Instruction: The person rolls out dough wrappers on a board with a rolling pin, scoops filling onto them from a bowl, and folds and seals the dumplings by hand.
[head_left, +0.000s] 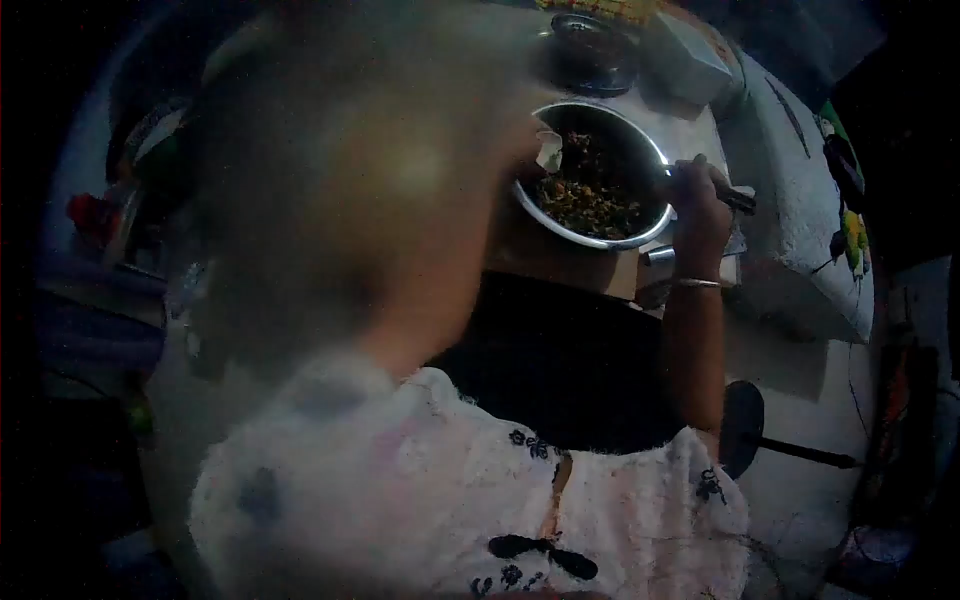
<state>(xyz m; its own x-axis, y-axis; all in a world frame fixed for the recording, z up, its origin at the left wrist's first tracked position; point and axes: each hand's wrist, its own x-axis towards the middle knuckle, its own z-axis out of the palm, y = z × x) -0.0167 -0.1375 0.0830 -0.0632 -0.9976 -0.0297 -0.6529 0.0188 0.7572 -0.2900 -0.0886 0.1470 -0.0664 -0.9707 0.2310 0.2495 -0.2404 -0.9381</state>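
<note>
A round metal pan (597, 243) holds a browned, chopped-looking food mix (590, 195). My right hand (700, 205) is closed at the pan's right rim, around a dark handle (738, 198) whose end sticks out to the right. Whether this handle belongs to the pan or to a separate pot holder, I cannot tell. At the left rim is my left hand (522, 145), partly smeared by a blur over the view. Its fingers seem closed on a small whitish piece (549, 150) over the food; its kind is unclear.
Behind the pan sits a dark round stove-like object (590, 55), with a pale box (685, 60) beside it. A whitish ledge (800, 210) runs along the right, bearing green and yellow items (853, 240). A black round object with a rod (742, 430) lies lower right.
</note>
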